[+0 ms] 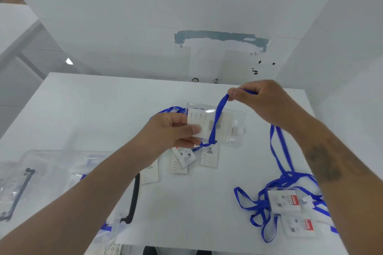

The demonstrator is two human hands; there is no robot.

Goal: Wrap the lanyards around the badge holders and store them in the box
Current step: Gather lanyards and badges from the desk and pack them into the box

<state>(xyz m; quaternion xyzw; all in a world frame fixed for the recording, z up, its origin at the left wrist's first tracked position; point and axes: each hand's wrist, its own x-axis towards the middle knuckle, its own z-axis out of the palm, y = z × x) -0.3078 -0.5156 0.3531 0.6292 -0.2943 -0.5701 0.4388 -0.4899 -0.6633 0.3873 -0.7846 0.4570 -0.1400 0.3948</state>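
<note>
Box cut off at left edge; held badge holder blurred.

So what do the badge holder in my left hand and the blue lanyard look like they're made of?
Badge holder: seemingly soft, glossy clear plastic; the card inside shows through and glare sits on its face. Blue lanyard: apparently flat woven fabric with a matte finish; it bends limply where the right hand pinches it.

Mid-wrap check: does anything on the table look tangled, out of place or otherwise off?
Yes. The blue lanyards near the table's right edge lie knotted in a heap around two badge holders, so they may snag. Loose cards lie scattered beneath the left hand.
</note>
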